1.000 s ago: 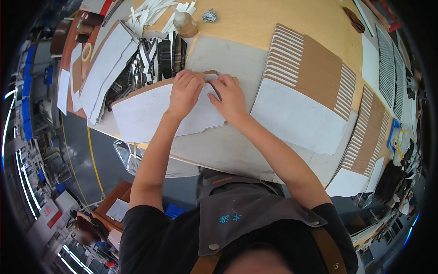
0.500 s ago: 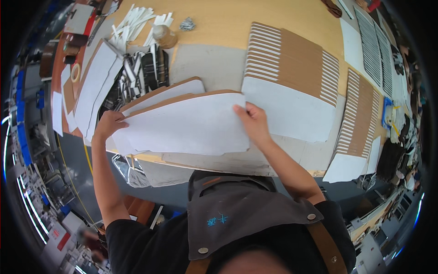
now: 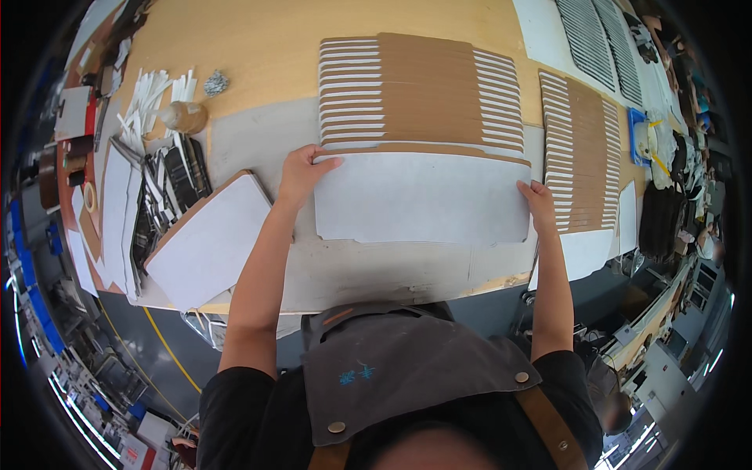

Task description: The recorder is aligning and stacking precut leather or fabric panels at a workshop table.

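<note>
Since half second ago, white sheet (image 3: 423,196) moved rightward off left stack (image 3: 207,239), now lies flat at centre of surface (image 3: 258,47), overlapping fanned brown-and-white row (image 3: 423,90) at 12 o'clock. Left hand (image 3: 301,172) pinching sheet's top-left corner, fingers on top. Right hand (image 3: 539,200) pinching right edge. To do well: probably keep both edges level, match offset of row.
</note>
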Demonstrator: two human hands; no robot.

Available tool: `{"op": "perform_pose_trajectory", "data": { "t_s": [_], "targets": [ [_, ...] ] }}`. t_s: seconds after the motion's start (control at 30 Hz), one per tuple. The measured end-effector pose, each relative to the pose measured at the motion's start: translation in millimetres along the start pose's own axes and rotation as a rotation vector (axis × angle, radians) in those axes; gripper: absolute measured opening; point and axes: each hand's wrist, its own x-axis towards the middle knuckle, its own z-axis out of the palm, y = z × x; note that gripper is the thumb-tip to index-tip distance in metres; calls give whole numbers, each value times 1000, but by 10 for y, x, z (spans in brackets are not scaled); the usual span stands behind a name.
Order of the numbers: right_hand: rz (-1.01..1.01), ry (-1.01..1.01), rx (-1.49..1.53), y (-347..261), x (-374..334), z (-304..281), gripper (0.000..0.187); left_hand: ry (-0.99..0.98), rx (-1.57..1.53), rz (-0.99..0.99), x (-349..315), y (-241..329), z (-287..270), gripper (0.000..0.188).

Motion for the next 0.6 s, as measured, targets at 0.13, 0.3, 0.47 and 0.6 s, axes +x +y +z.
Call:
{"op": "perform_pose_trajectory", "data": {
  "t_s": [0.13,0.3,0.47,0.6],
  "targets": [
    [-115,23,-119,309,268,-49,23,114,155,25,100,-92,92,27],
    [-80,161,-152,117,226,58,24,30,78,-117,-99,-127,-41,19],
    [-139,196,-292,59,270,-9,26,26,34,-107,-162,-14,8,16],
    [-129,224,-332,157,373,17,27,40,42,-116,-90,-156,6,17]
  ]
}}
